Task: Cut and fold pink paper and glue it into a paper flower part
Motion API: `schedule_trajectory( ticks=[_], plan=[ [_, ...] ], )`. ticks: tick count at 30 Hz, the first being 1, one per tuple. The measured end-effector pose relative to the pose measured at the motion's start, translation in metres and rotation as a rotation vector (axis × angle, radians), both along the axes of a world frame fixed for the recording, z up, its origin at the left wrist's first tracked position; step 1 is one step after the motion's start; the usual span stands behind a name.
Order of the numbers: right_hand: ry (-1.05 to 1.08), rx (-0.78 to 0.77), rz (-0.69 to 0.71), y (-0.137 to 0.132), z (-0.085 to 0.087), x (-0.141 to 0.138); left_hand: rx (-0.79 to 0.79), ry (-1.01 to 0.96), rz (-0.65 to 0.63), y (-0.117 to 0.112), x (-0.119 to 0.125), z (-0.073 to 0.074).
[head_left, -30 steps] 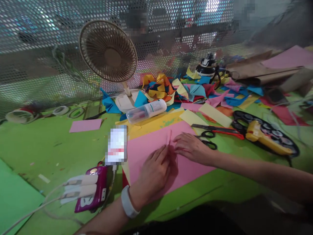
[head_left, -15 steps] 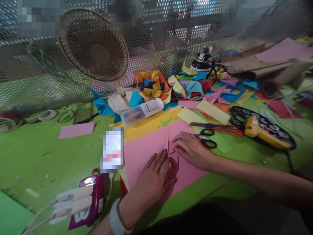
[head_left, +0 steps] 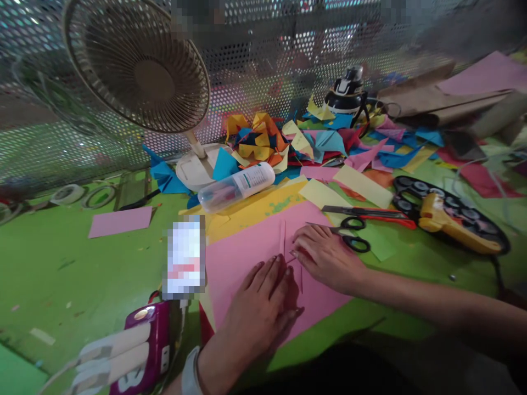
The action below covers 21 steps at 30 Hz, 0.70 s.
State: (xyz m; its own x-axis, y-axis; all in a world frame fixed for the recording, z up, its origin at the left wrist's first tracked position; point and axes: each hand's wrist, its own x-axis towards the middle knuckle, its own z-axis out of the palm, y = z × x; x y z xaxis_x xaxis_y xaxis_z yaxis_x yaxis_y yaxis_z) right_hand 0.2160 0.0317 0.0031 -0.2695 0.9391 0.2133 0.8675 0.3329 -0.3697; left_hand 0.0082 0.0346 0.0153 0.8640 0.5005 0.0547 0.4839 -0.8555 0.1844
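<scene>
Pink sheet (head_left: 234,258), near centre. Your left hand (head_left: 260,304): laid flat on it. Your right hand (head_left: 327,255): curled, grip cannot be told. Hazard: scissors (head_left: 340,230) just beside, possibly knocked by a rightward sweep.

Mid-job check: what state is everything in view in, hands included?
Left hand: open, palm down over the pink sheet
Right hand: fingers bent, grip unclear
Pink sheet: spread flat, partly covered
Scissors: lying down, blades partly hidden
Red-handled cutter: lying down
Phone: screen lit, cable attached
Clear bottle: on its side
Fan: standing, spin unclear
Flask: upright
</scene>
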Motion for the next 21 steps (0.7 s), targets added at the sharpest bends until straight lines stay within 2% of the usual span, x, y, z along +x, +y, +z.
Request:
schedule_trajectory(
  ticks=[8,21],
  plan=[
    [-0.049,-0.019,-0.024,-0.0026,-0.0005,-0.0004,0.006,0.013,0.039,0.0011,0.0038,0.0],
    [0.029,-0.002,0.012,-0.0016,0.0008,0.0025,-0.046,0.007,0.069,0.0025,0.0052,0.0009]
  ],
)
